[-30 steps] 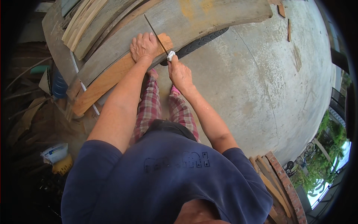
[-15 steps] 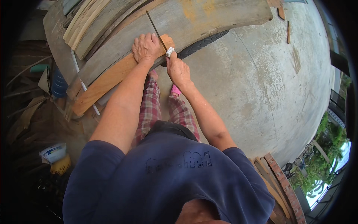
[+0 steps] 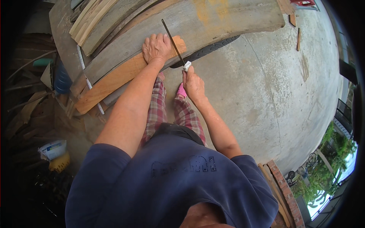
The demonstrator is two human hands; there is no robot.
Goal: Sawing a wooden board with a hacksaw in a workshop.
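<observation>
My right hand (image 3: 194,84) is closed around the white-wrapped end (image 3: 187,66) of a thin hacksaw blade (image 3: 174,43). The blade points away to the upper left and lies across the far end of an orange-brown wooden board (image 3: 114,84). On that board, just left of the blade, my left hand (image 3: 156,47) presses down with its fingers stretched forward. Beneath the board is a wide grey plank (image 3: 228,21). The cutting edge's contact with the wood is too fine to make out.
Stacked wood strips (image 3: 93,19) lie at the far left, near a white stick (image 3: 84,70). A tyre (image 3: 213,48) shows under the grey plank. Scrap wood and a blue container (image 3: 62,79) are at left. Concrete floor (image 3: 258,95) spreads right; bricks (image 3: 283,186) stand at lower right.
My right hand has drawn the hacksaw blade back toward me and slightly right. The left hand stays on the board. The whole view has shifted a little.
</observation>
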